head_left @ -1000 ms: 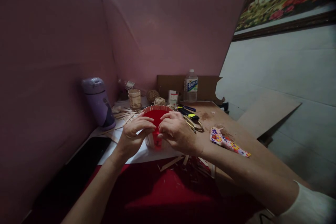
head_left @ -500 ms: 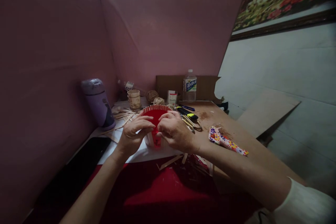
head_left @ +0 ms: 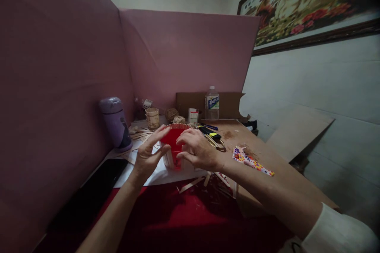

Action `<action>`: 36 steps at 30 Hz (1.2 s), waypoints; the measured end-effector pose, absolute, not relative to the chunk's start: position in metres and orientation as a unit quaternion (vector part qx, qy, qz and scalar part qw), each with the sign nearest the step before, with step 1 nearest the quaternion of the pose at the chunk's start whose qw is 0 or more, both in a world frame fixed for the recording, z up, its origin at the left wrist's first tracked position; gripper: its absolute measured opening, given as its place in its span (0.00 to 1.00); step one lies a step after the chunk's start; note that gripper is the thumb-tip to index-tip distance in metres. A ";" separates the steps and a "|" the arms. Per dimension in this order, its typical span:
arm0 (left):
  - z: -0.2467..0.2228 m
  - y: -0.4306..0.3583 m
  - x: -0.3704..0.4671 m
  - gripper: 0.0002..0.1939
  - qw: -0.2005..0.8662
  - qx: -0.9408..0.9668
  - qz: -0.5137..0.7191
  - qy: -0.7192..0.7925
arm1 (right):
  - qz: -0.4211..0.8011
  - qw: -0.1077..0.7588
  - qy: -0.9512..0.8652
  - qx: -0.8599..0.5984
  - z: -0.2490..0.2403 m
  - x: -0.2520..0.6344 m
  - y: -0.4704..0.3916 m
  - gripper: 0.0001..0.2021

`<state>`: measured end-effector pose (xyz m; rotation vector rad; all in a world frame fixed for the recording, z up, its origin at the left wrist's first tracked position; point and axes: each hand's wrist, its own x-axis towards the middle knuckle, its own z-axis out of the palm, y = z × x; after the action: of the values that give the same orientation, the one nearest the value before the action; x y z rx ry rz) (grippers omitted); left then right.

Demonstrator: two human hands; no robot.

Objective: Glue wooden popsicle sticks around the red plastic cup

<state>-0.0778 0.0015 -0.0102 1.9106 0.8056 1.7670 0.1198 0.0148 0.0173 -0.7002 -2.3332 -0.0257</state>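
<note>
A red container (head_left: pixel 175 136) stands upright in front of me, with pale wooden sticks (head_left: pixel 168 160) set upright around its outside. My left hand (head_left: pixel 151 153) is at its left side, with the thumb and fingers spread apart and nothing between them. Over the right side of the container is my right hand (head_left: pixel 202 151), its fingers curved and parted from the thumb. It covers that part of the rim, so I cannot tell whether it touches it. Loose wooden strips (head_left: pixel 191 184) lie close by, on the red cloth (head_left: pixel 166 213).
A purple bottle (head_left: pixel 116 126) and a black phone-like slab (head_left: pixel 95 189) are on the left. Behind stand a small wooden cup (head_left: pixel 152 118), twine balls (head_left: pixel 171 115) and a clear bottle (head_left: pixel 211 104). Scissors (head_left: pixel 218 142), a yellow-black cutter (head_left: pixel 210 132) and a flowered glue gun (head_left: pixel 252 161) lie right.
Both hands have opened, with thumbs and fingers parting, and the left hand has drawn slightly away from the right. The camera view has tilted up a little.
</note>
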 end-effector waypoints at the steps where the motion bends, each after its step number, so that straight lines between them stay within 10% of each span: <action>1: -0.011 0.000 -0.080 0.23 0.229 0.646 0.665 0.297 | 0.002 0.370 -0.890 -0.265 0.017 0.124 0.015 0.18; 4: -0.016 0.004 -0.090 0.28 0.274 0.513 0.736 0.346 | 0.092 0.450 -0.833 -0.309 0.007 0.140 0.018 0.32; 17: -0.032 0.012 -0.078 0.37 0.470 0.566 0.554 0.390 | 0.359 0.424 -0.740 -0.380 -0.037 0.127 0.036 0.33; 36: 0.030 0.015 -0.036 0.27 0.679 0.391 0.612 0.112 | 0.512 0.474 -0.656 -0.287 0.073 0.145 0.019 0.38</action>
<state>-0.0361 0.0154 0.0295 0.8771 0.2515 1.3735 0.1447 0.0187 0.0735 -0.7020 -1.6047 1.2530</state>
